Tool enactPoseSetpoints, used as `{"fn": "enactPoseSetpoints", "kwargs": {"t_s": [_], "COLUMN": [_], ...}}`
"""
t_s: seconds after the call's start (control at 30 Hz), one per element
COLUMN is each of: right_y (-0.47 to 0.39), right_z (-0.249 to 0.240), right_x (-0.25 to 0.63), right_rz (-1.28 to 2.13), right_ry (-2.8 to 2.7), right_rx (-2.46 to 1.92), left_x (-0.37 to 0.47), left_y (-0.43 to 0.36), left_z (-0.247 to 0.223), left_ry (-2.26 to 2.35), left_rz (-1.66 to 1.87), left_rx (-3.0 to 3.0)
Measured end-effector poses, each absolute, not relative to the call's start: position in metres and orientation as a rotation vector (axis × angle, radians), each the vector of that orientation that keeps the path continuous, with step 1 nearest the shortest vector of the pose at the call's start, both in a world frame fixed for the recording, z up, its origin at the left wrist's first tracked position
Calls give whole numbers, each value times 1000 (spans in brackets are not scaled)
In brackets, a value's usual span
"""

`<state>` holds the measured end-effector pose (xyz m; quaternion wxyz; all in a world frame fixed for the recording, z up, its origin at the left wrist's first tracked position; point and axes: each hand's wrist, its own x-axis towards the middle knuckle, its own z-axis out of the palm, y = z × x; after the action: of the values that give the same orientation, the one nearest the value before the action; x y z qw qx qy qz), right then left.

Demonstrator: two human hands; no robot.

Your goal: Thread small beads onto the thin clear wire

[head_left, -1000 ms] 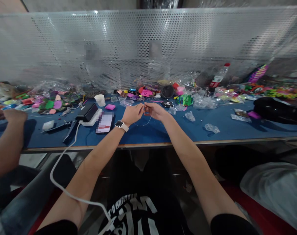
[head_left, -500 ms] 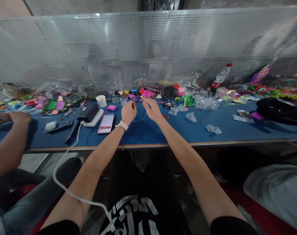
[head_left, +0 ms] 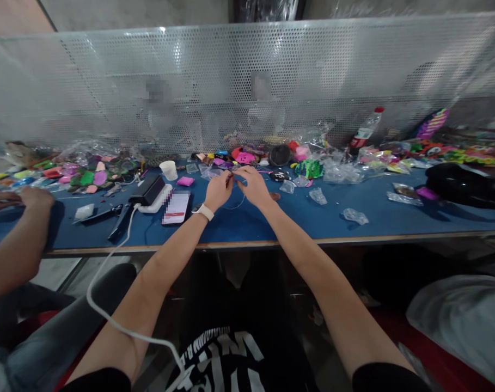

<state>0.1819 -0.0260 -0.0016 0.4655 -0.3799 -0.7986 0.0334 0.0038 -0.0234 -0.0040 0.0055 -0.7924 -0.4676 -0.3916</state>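
Observation:
My left hand [head_left: 219,189], with a pale band and watch at its wrist, is closed in a pinch above the blue table [head_left: 247,226]. Its fingertips meet those of my right hand [head_left: 253,186], whose fingers bend inward and pinch too. A thin pale thread [head_left: 239,204] hangs in a loop beneath the two hands and runs up between them. Whatever else lies between the fingertips is too small to make out. Left of my left hand are a phone [head_left: 176,208] and a small pink packet [head_left: 185,181].
A white paper cup [head_left: 169,170], a black box [head_left: 146,189] with a white cable, and a bottle [head_left: 364,133] stand on the table. Colourful clay-like pieces [head_left: 92,177] and clear wrappers [head_left: 318,196] lie along a perforated screen [head_left: 214,65]. Another person's hand [head_left: 37,197] is at left.
My two hands have come together, fingertips now meeting. The right fingers, stretched out before, have bent inward. My left hand has shifted slightly right and the thread loop has moved with them.

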Motion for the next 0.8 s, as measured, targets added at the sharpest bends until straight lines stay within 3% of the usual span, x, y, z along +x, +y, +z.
{"fn": "enactPoseSetpoints", "kwargs": {"t_s": [0.8], "right_y": [-29], "right_z": [0], "right_x": [194], "right_rz": [446], "right_ry": [-2017], "right_rx": [-838], "left_x": [1], "left_y": [-27], "left_z": [0], "left_ry": [-1448], "left_rz": [-1194], "left_rx": [-2498]}}
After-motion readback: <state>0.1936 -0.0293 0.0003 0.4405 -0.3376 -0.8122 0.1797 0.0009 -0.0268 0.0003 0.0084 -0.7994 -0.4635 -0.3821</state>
